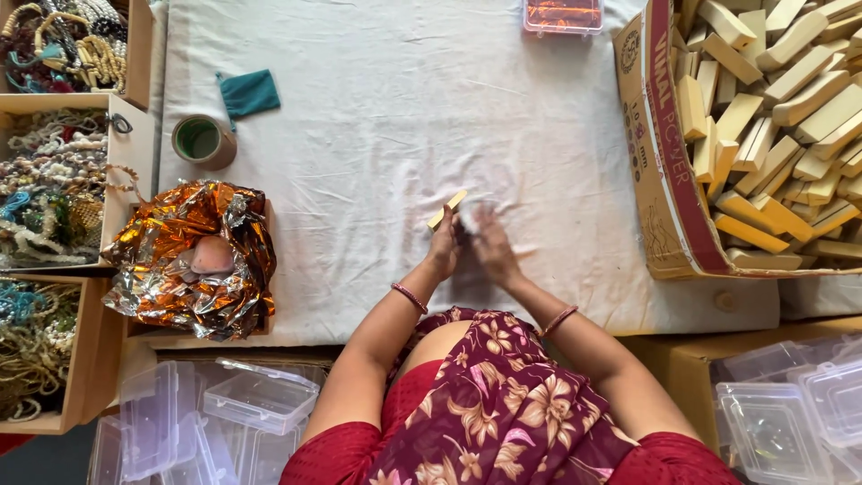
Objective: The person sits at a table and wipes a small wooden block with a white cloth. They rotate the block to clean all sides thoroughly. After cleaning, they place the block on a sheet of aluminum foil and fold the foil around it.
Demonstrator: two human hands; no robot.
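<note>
Left hand (444,244) grips smooth rectangular wooden block (447,209) above wrinkled white cloth (377,99).

This is looking like a small craft packing workshop, run by hand rather than by machine. A cloth-covered tabletop (377,117) is lying between wooden trays of bead strings (54,180), a cardboard box (669,180) brimming with pale wooden blocks (781,99), crumpled foil (193,256), a tape roll (203,141), and heaps of clear plastic boxes (260,400) waiting below.

You look down on a counter (377,108) under wrinkled white cloth, evenly lit, with wooden trays (112,153) left and a cardboard box (660,180) right.
</note>
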